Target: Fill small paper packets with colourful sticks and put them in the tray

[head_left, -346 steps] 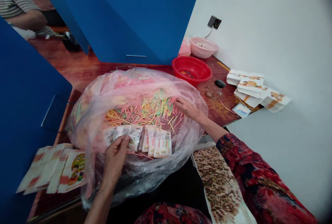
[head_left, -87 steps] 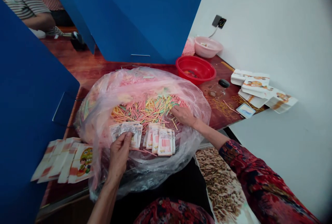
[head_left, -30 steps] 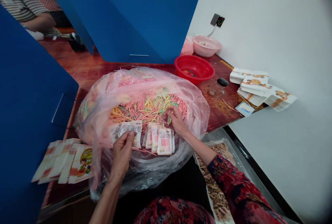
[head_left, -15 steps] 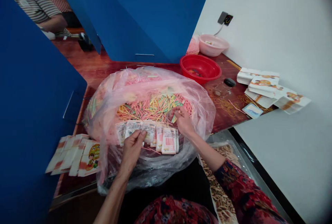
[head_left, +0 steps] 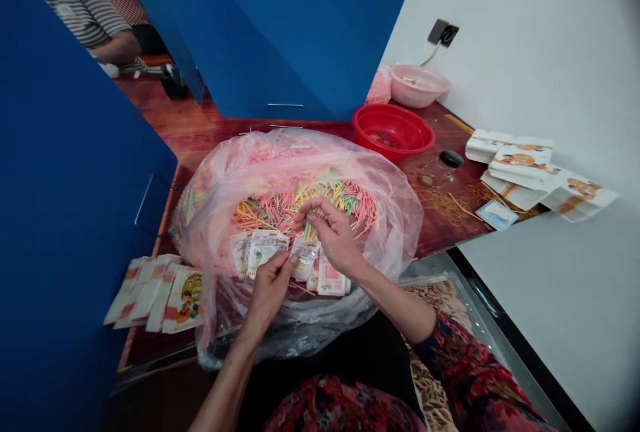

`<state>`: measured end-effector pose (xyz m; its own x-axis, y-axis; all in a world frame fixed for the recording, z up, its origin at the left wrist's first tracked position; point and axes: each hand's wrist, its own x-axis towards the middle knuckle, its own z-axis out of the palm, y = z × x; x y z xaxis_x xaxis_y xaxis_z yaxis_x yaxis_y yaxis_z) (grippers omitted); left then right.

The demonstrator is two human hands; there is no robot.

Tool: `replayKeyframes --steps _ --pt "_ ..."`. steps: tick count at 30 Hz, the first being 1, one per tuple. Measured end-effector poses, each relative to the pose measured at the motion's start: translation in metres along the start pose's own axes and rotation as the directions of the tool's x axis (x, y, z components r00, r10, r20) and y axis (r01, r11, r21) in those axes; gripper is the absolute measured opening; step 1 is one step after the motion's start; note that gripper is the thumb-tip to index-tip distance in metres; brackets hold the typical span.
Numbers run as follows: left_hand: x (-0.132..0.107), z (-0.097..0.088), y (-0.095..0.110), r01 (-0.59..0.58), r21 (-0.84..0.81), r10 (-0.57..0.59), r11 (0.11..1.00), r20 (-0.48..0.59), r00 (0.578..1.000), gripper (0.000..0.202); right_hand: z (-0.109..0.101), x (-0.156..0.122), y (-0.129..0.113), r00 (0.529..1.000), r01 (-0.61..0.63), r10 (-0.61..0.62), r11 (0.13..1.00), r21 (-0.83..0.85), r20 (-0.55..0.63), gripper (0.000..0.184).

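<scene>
A big clear plastic bag (head_left: 390, 232) lies open on the table, full of coloured sticks (head_left: 270, 209). A row of small clear packets (head_left: 260, 249) rests on its near edge. My left hand (head_left: 270, 282) pinches one small packet (head_left: 303, 255) at its top. My right hand (head_left: 333, 235) is closed on a small bunch of sticks (head_left: 309, 227), held right over that packet's mouth. The two hands almost touch.
Printed paper bags (head_left: 165, 292) lie at the left. A red basin (head_left: 393, 131), a pink basin (head_left: 419, 84), rubber bands (head_left: 443, 202), a small jar (head_left: 440, 167) and stacked paper bags (head_left: 530, 169) sit at the right. Blue dividers (head_left: 75, 205) enclose the desk. Another person's arm (head_left: 113, 52) shows beyond.
My right hand has left the stick pile with a bunch of sticks and come left to the packet in my left hand. My left hand has lifted that packet slightly.
</scene>
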<state>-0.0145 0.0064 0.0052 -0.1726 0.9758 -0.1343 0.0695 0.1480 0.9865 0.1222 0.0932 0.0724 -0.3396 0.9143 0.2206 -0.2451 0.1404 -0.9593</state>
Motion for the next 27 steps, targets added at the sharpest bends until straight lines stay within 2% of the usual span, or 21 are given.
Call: replayKeyframes --steps 4,10,16,18,20,22,25,27 --pt "-0.001 0.001 0.002 -0.012 -0.034 0.011 0.999 -0.01 1.0 0.031 0.005 -0.005 -0.004 1.0 -0.003 0.004 0.999 -0.043 0.022 0.01" --pt "-0.002 0.002 0.003 -0.049 -0.072 0.044 0.996 -0.057 0.997 0.031 0.009 -0.011 0.0 0.999 -0.038 0.037 0.997 -0.067 -0.019 0.014" --pt "0.0 0.007 0.002 0.021 -0.307 -0.048 0.951 -0.08 0.996 0.036 0.005 -0.018 0.001 0.984 0.034 0.016 0.962 -0.272 0.18 0.023" --pt "0.0 0.008 0.004 0.031 -0.385 -0.063 0.922 -0.071 0.995 0.038 0.003 -0.019 0.004 0.977 0.051 0.013 0.955 -0.292 0.212 0.028" --pt "0.0 0.008 0.007 0.046 -0.459 -0.083 0.887 -0.06 0.995 0.041 0.0 -0.019 0.01 0.986 0.033 0.014 0.96 -0.279 0.165 0.036" --pt "0.0 0.007 0.009 0.064 -0.523 -0.103 0.85 -0.045 0.994 0.042 -0.002 -0.02 0.016 0.996 0.002 0.023 0.96 -0.281 0.085 0.028" --pt "0.0 0.004 0.009 0.078 -0.568 -0.118 0.819 -0.033 0.992 0.043 -0.006 -0.019 0.022 0.999 -0.004 0.013 0.956 -0.292 0.029 0.008" --pt "0.0 0.003 0.008 0.077 -0.567 -0.118 0.82 -0.037 0.992 0.043 -0.007 -0.018 0.023 1.0 0.024 -0.019 0.958 -0.287 0.02 0.014"
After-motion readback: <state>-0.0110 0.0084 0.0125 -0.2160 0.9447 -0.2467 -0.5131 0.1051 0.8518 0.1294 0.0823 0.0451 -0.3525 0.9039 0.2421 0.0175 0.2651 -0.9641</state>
